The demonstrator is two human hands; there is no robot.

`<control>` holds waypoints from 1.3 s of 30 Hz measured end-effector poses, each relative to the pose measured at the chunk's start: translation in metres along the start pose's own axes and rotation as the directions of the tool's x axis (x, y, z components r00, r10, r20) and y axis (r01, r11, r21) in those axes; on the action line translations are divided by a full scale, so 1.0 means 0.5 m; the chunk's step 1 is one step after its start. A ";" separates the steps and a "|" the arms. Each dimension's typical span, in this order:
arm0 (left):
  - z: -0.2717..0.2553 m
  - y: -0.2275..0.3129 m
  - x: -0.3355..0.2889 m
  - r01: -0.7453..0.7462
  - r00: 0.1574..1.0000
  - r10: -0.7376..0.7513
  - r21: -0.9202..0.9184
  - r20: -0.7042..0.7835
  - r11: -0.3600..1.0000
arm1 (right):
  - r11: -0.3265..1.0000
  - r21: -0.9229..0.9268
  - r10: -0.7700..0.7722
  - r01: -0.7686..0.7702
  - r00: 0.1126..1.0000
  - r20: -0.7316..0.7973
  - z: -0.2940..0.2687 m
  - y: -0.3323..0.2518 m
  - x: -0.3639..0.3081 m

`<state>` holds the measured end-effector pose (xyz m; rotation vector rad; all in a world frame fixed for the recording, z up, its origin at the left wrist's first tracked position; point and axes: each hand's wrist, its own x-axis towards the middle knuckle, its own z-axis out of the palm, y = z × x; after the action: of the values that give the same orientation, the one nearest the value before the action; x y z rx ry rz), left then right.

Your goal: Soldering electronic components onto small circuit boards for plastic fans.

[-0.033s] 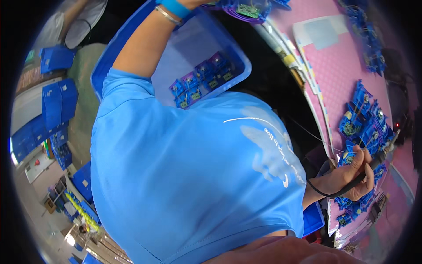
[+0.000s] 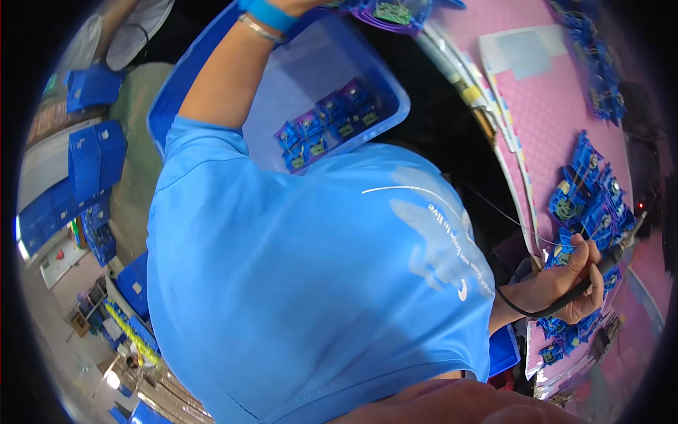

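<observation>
My right hand (image 2: 580, 279) is closed around a soldering iron (image 2: 611, 258) with a black handle and cable, its metal tip pointing up and right. Thumb and forefinger of the same hand pinch a thin silvery wire (image 2: 519, 223). Just beyond that hand lie small blue assemblies with circuit boards (image 2: 590, 187), on a pink mat (image 2: 540, 127). At the top edge my left hand (image 2: 300, 6) is mostly cut off, its fingers out of sight. Beside it shows a blue piece with a green board (image 2: 393, 12) and purple wires; whether I hold it cannot be told.
A large blue bin (image 2: 397, 106) stands under my left arm, with several blue assemblies (image 2: 332, 116) inside. More assemblies (image 2: 600, 67) lie along the mat's far side. Blue crates (image 2: 97, 155) are stacked at the left beside a green floor (image 2: 145, 113).
My left arm and the piece near it have moved slightly left. My right hand keeps its hold on the soldering iron and wire, almost in the same place.
</observation>
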<state>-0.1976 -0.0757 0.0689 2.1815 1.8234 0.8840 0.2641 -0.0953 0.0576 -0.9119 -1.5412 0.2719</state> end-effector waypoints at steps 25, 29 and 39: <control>0.356 -0.221 -1.107 0.870 0.359 -0.933 0.363 -0.005 0.333 | 0.921 0.027 -0.379 0.387 0.880 0.286 0.065 0.017 0.108; 0.355 -0.222 -1.147 0.944 0.175 -0.886 0.181 0.429 0.274 | 0.917 0.058 -0.394 0.394 0.877 0.276 0.091 0.003 0.103; 0.392 -0.302 -1.073 0.852 0.115 -0.930 0.446 0.349 0.273 | 0.913 0.075 -0.407 0.401 0.885 0.224 0.083 0.017 0.095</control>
<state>-0.2633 -0.4964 -0.3409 0.6895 2.2820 -0.2088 0.2328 -0.0440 0.0783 -0.5280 -1.9025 0.0989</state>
